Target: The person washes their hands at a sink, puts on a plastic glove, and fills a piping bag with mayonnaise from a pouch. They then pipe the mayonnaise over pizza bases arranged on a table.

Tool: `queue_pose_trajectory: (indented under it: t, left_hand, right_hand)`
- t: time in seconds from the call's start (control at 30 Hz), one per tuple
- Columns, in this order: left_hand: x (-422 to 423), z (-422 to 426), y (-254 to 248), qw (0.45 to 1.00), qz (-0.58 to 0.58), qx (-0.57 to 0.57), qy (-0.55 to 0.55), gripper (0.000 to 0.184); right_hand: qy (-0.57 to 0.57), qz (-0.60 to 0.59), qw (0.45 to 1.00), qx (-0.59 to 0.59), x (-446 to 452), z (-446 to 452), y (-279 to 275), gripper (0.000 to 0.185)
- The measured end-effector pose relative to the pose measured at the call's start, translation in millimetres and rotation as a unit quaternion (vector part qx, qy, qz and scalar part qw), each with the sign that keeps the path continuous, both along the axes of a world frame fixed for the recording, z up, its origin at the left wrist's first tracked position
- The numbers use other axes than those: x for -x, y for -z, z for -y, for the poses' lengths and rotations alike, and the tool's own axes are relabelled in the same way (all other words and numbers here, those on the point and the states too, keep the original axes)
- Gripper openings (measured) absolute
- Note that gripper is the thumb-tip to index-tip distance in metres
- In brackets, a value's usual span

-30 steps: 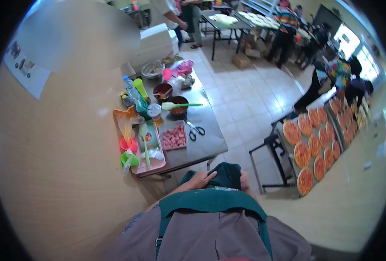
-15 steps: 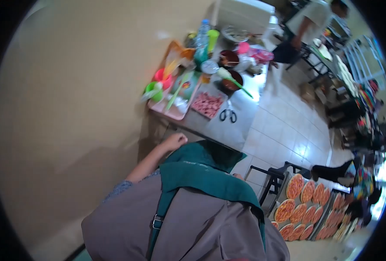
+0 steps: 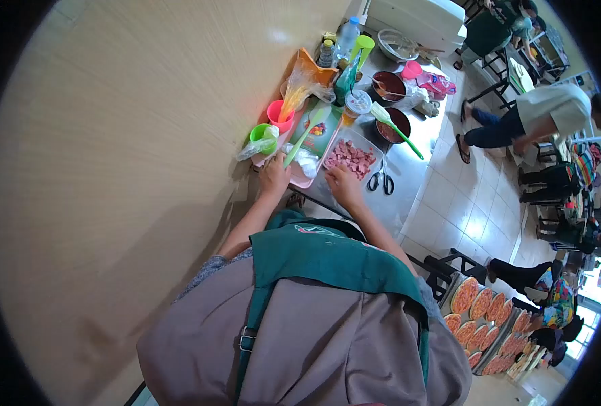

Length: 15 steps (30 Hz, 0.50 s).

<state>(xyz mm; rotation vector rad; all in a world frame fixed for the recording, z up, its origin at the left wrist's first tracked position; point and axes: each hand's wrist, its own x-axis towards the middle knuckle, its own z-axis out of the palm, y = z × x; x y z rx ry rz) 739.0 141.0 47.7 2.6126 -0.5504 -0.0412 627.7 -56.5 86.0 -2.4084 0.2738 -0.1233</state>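
Observation:
My left hand [image 3: 274, 174] is at the near left corner of a pink tray [image 3: 302, 181], its fingers curled beside the handle of a light green spatula [image 3: 307, 135]. What they grip, if anything, I cannot make out. My right hand [image 3: 343, 185] has its fingers bent at the near edge of a shallow container of diced pink meat [image 3: 351, 160]. Whether it pinches a piece or the rim is hidden. On the pink tray lie a white crumpled bag [image 3: 304, 160], a green cup [image 3: 263, 138] and a pink cup [image 3: 280, 116]. Black-handled scissors [image 3: 381, 181] rest right of the meat.
Two bowls of red sauce [image 3: 389, 86] stand farther back, one with a green-handled brush [image 3: 398, 128] across it. Bottles [image 3: 348, 39] line the wall side. Trays of pizzas [image 3: 476, 298] are at lower right. A person in a white shirt [image 3: 554, 111] walks behind the table.
Both my hands have come forward onto the table edge, the left to the pink tray and the right to the meat container. The person in white has moved; the view has shifted.

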Motion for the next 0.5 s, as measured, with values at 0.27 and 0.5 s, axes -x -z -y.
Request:
queue_pose_trajectory:
  t: [0.27, 0.5]
  left_hand:
    - [-12, -9, -6, 0.998, 0.010, 0.060, -0.030, 0.032]
    - [-15, -18, 4, 1.000, 0.009, -0.002, -0.029, 0.037]
  right_hand:
    - [-0.113, 0.122, 0.961, 0.221, -82, -30, 32, 0.018]
    - [-0.039, 0.083, 0.996, -0.023, -79, -20, 29, 0.011]
